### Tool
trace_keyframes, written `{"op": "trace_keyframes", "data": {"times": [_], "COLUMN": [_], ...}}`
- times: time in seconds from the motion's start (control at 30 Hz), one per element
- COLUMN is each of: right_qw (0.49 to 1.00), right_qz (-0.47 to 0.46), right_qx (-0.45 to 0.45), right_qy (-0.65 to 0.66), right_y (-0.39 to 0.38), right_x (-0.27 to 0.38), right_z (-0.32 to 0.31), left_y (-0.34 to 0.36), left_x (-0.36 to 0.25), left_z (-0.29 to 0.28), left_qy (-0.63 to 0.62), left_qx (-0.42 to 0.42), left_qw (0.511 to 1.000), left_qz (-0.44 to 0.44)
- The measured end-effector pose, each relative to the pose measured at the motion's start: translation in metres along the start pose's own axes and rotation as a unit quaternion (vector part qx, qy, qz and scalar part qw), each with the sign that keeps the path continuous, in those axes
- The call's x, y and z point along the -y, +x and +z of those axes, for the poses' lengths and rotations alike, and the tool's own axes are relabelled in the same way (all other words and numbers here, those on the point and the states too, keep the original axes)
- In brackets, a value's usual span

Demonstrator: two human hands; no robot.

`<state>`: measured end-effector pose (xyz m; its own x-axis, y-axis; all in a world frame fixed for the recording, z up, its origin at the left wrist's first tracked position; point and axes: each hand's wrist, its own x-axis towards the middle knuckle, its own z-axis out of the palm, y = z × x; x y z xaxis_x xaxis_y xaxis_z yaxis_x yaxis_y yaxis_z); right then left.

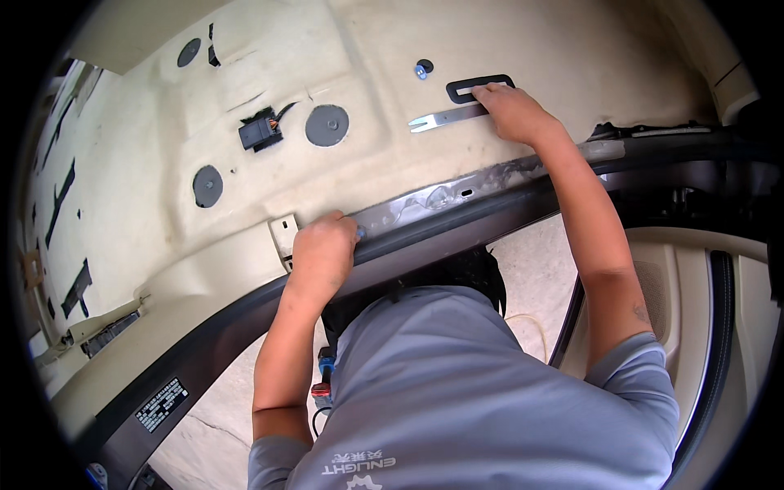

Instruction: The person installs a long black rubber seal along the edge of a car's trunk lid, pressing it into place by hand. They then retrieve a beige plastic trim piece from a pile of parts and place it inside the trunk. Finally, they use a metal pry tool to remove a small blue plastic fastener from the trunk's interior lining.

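My left hand (pixel 321 249) is closed at the door sill (pixel 408 214), with a small blue piece (pixel 360 233) showing at its fingertips. My right hand (pixel 514 113) reaches onto the beige floor carpet, fingers bent and pressed together at a black-rimmed oblong slot (pixel 454 89) with a pale inside. What those fingers pinch, if anything, is hidden. From under this hand a forked metal pry tool (pixel 445 120) points left; whether the palm holds it or it lies on the carpet I cannot tell. A blue clip (pixel 421 71) sits beside a small dark hole above the tool.
Grey round pads (pixel 327 126) and a dark wire connector (pixel 260 131) show in the carpet (pixel 384 163). A beige trim end with a bracket (pixel 283 237) adjoins my left hand. The dark sill edge (pixel 441 237) runs before my body. A door panel (pixel 678 327) stands at the right.
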<state>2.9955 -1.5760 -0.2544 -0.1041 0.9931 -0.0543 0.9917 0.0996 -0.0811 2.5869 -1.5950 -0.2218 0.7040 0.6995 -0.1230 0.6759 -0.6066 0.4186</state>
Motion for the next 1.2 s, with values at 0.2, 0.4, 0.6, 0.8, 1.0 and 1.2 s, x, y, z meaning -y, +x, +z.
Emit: {"op": "trace_keyframes", "data": {"times": [0.2,0.4,0.6,0.8,1.0,1.2], "right_qw": [0.983,0.956,0.949,0.927,0.462,0.354], "right_qz": [0.056,0.073,-0.078,0.040,0.328,0.283], "right_qx": [0.154,0.164,0.196,0.023,-0.116,-0.116], "right_qy": [0.079,0.234,0.234,0.373,0.816,0.884], "right_y": [-0.021,-0.078,-0.095,-0.066,-0.041,-0.003], "right_x": [0.030,0.099,0.122,0.103,0.148,0.158], "right_z": [-0.042,-0.086,-0.089,-0.108,-0.066,-0.042], "left_y": [-0.005,-0.010,-0.004,-0.019,-0.022,-0.014], "left_x": [0.006,0.007,-0.026,-0.021,-0.044,-0.036], "left_z": [0.007,0.004,-0.034,-0.010,0.031,0.034], "left_qy": [-0.025,-0.151,-0.135,-0.102,-0.056,-0.094], "left_qx": [-0.049,-0.075,-0.148,-0.229,-0.367,-0.330], "left_qw": [0.998,0.984,0.971,0.964,0.921,0.925], "left_qz": [0.027,-0.058,0.131,0.088,0.121,0.163]}}
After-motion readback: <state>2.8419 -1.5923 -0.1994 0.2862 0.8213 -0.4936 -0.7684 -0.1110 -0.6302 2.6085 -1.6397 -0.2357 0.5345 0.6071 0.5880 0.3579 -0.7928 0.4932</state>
